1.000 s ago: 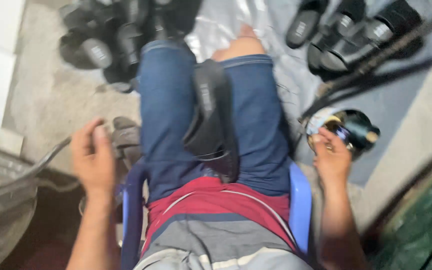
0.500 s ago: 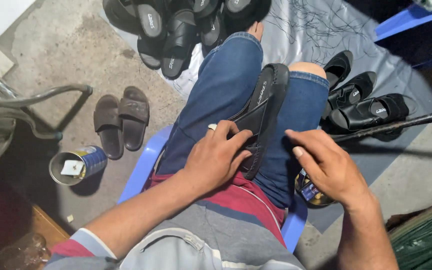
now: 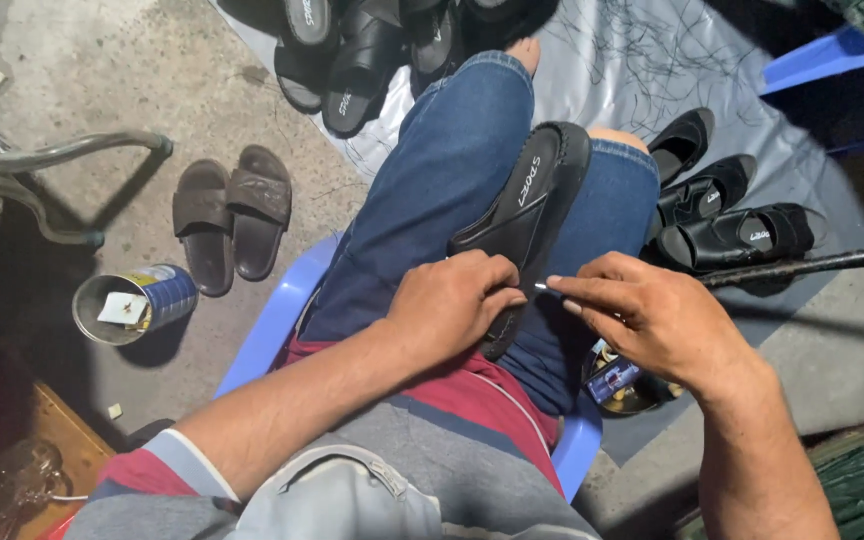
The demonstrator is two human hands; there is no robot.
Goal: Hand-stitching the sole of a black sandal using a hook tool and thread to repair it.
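**Sandal on the lap, heel end under both sets of fingers**

Far out to the left of the fingers, on the concrete floor [image 3: 72,90], an open tin can [image 3: 132,303] lies tilted with a scrap of paper inside, and just beyond it a pair of brown slides [image 3: 232,222] sits side by side.

The left hand [image 3: 449,305] rests on the person's jeans-clad thigh, its fingers [image 3: 492,290] curled down onto the near end of a black sandal [image 3: 527,215], pinning it against the lap. The sandal's long axis runs up and slightly right, away from the fingers, its far end rising over the knee and its near end tucked beneath the left knuckles.

Just to the right, the right hand [image 3: 652,320] comes in from the opposite side. Its fingers [image 3: 592,290] are pinched narrow on a small, thin, pale tool [image 3: 542,287] whose tip points left, nearly touching the left fingertips at the sandal's edge; what kind of tool it is cannot be told. Both hands are equally close to the sandal, the left one actually on it.

Below the right wrist a round open tin [image 3: 617,385] sits beside the blue plastic chair [image 3: 277,320]. Further right of the fingers, three black sandals [image 3: 722,215] lie on a grey sheet [image 3: 632,60], and a dark rod [image 3: 812,264] crosses the ground.
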